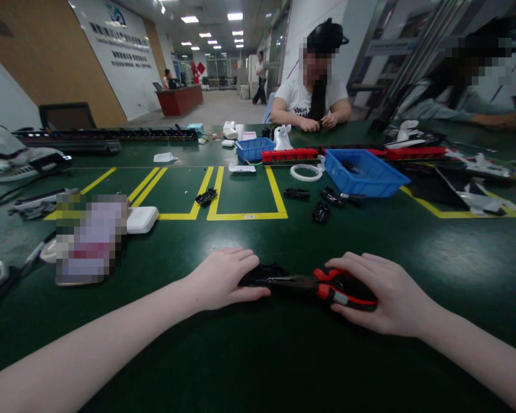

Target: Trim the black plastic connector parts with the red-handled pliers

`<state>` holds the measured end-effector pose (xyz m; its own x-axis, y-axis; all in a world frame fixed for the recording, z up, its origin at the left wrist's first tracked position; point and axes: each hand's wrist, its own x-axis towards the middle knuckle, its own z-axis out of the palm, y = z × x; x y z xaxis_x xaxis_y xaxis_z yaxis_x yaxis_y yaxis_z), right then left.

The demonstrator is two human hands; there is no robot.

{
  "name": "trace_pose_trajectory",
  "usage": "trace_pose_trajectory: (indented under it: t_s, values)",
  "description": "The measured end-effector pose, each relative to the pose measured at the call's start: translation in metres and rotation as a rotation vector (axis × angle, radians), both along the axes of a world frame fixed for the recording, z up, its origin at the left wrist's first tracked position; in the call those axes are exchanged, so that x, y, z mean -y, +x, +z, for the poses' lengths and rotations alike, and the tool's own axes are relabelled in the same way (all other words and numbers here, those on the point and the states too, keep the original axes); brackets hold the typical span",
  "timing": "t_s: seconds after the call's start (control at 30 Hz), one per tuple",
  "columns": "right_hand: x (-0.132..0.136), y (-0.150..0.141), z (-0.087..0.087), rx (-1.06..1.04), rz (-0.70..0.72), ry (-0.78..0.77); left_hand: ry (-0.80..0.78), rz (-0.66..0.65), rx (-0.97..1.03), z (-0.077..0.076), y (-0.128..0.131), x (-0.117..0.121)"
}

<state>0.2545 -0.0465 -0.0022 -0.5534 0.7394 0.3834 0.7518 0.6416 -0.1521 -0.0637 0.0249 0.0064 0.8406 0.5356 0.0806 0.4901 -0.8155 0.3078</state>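
Note:
My right hand (384, 292) is closed around the red and black handles of a pair of needle-nose pliers (327, 285). The pliers' long jaws point left and meet a small black part (264, 274). That part is gripped by my left hand (229, 276), with the fingers over its top and the thumb along the near side. Whether the jaw tips pinch the part or only touch it, I cannot tell. Dark on dark, the part's exact shape is hard to make out.
Beyond my hands lie several black parts (321, 212) and a blue bin (365, 175). A smaller blue bin (255, 150) and a tape roll (306, 172) are farther back. To the left are a phone (92, 238) and a white case (141, 219). A person (312, 97) sits opposite.

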Motion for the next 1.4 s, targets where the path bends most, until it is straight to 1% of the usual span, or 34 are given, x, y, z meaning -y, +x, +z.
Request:
trace_pose_trajectory:
  t_s: [0.17,0.37,0.47,0.73,0.9,1.03,1.23,1.4]
  values:
    - [0.0022,-0.001,-0.0002,0.017,-0.023,0.02,-0.006,0.02,-0.012,0.0005,0.0005,-0.0001]
    - [-0.0014,0.0052,0.004,0.062,0.021,0.058,0.026,0.005,-0.028,0.0038,0.0018,0.0024]
    - [-0.002,0.0071,0.005,0.048,0.004,0.065,0.042,-0.009,-0.034,0.0058,0.0018,0.004]
    - [-0.0034,0.0053,0.0057,0.044,0.034,0.019,0.02,-0.015,-0.037,0.0076,0.0014,0.0036]
    - [-0.0013,0.0017,0.0027,0.034,0.008,-0.031,0.044,-0.007,-0.031,0.0052,0.0008,0.003]
    - [-0.0004,0.0016,0.0025,0.031,-0.006,-0.006,0.047,-0.006,-0.028,0.0036,0.0006,0.0032]
    - [-0.0029,0.0064,0.0067,0.106,0.041,0.055,0.017,0.001,-0.042,0.0061,0.0018,0.0043]
    - [-0.0018,0.0061,0.0071,0.085,0.01,0.042,0.012,-0.005,-0.043,0.0087,0.002,0.0049]
